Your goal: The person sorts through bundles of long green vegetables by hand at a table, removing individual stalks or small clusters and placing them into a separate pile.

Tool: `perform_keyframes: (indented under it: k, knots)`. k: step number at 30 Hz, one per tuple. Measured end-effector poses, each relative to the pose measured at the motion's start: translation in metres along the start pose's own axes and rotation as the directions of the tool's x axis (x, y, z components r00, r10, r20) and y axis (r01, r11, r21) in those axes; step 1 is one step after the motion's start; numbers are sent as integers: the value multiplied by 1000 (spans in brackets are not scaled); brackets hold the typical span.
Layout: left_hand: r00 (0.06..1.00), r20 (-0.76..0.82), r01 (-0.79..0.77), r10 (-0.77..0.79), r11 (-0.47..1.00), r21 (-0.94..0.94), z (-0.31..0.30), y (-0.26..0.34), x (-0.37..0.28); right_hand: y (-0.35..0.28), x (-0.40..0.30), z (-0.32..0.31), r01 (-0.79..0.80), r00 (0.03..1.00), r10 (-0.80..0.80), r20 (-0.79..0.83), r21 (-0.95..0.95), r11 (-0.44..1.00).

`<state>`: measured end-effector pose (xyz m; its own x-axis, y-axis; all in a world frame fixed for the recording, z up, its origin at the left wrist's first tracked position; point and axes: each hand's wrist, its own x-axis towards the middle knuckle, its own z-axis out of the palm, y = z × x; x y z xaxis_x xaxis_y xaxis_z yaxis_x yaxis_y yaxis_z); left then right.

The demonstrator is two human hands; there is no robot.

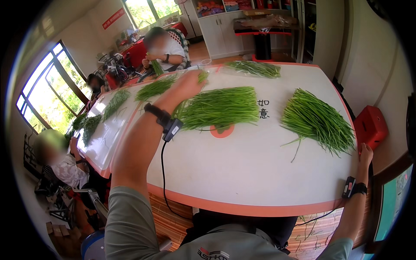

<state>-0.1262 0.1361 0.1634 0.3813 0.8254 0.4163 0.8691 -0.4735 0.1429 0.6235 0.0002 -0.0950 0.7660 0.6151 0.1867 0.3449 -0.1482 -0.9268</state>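
Note:
My left hand (192,84) reaches across the white table (247,175). Its fingers close around a small bunch of green stalks (203,77), whose light ends show past the fingertips. Just below and to the right of this hand lies a wide pile of garlic chives (224,105), partly hidden by my forearm. Another large pile of chives (317,122) rests on the right side of the table. My right hand (366,154) is at the table's right edge, beside that pile; its fingers are too small to make out clearly.
A clear plastic bag of greens (255,69) lies at the far edge. More greens (155,88) spread leftward. A person (169,48) across the table holds a green bunch; another person (70,162) sits at left. A red box (371,126) stands beyond the right edge. Cables hang from both wrist devices.

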Motion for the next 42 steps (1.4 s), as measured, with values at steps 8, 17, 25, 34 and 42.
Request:
perform_keyframes:
  k: [8,17,25,34,42]
  knots:
    - [998,9,-57,57,998,32,2,-2,23,4,2,0,-29,998,25,57,68,997]
    - [996,-13,-85,86,995,53,23,19,34,-4,-4,-1,-21,1000,21,22,18,1000]
    - [993,103,-71,62,994,87,56,6,53,-19,-14,7,64,998,-63,25,-48,997]
    - [964,153,-244,219,955,171,97,7,91,-16,-16,1,92,995,-95,-29,-85,992]
    - [986,157,-74,60,994,81,161,25,93,-35,-30,6,-50,999,50,-2,-140,989]
